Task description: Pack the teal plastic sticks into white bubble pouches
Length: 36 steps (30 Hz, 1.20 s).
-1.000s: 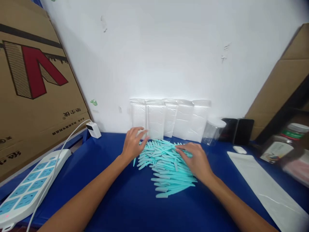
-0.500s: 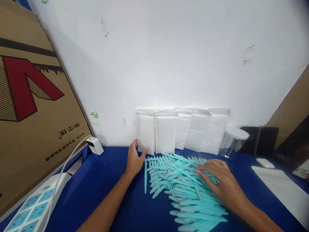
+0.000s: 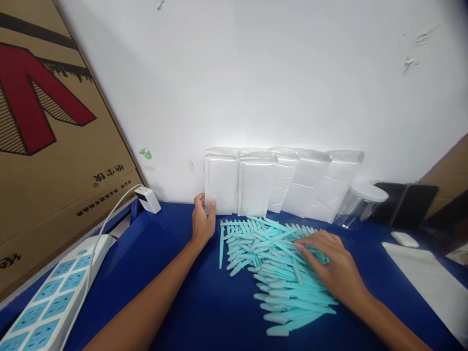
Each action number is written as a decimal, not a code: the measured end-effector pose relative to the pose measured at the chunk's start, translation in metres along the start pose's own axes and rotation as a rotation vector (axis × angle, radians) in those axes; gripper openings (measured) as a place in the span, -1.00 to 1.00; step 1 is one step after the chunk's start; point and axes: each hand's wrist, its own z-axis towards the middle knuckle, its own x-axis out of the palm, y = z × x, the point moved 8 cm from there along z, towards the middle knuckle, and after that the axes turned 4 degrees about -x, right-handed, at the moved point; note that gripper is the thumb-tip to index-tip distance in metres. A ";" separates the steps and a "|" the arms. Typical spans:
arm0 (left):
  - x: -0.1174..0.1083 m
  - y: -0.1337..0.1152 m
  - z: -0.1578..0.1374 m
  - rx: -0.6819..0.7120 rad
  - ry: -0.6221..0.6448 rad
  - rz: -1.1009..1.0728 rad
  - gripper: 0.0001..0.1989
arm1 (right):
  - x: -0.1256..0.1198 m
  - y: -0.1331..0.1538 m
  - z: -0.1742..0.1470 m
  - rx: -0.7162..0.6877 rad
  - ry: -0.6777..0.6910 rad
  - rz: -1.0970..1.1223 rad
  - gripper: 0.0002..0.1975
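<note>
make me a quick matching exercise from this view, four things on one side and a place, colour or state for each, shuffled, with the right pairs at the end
1. left hand
2. right hand
3. power strip
4. jar

A. fingertips at the turquoise sticks
B. white and blue, on the picture's left side
C. see-through, with a white lid
D. thumb against the leftmost white pouch

Pairs: 1-D, 2-A, 3-B, 4-C

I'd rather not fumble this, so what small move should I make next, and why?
Probably ease the leftmost white pouch forward with your left hand: its thumb is in front, other fingers behind the pouch's edge, while your right hand is at the turquoise sticks.
</note>
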 end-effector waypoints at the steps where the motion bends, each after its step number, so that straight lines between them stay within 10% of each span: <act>1: 0.001 -0.002 -0.002 0.014 0.006 -0.019 -0.43 | 0.001 0.000 0.000 -0.002 -0.003 0.004 -0.92; 15: -0.003 -0.006 -0.005 0.029 -0.026 0.098 0.05 | -0.015 -0.002 0.000 0.093 -0.138 -0.184 -0.92; 28: -0.023 0.002 -0.003 0.045 -0.231 0.076 -0.56 | -0.015 -0.013 -0.006 0.145 -0.194 -0.238 -0.92; 36: -0.040 -0.010 -0.008 0.152 -0.416 0.050 -0.46 | -0.031 -0.010 -0.003 0.174 -0.253 -0.228 -0.95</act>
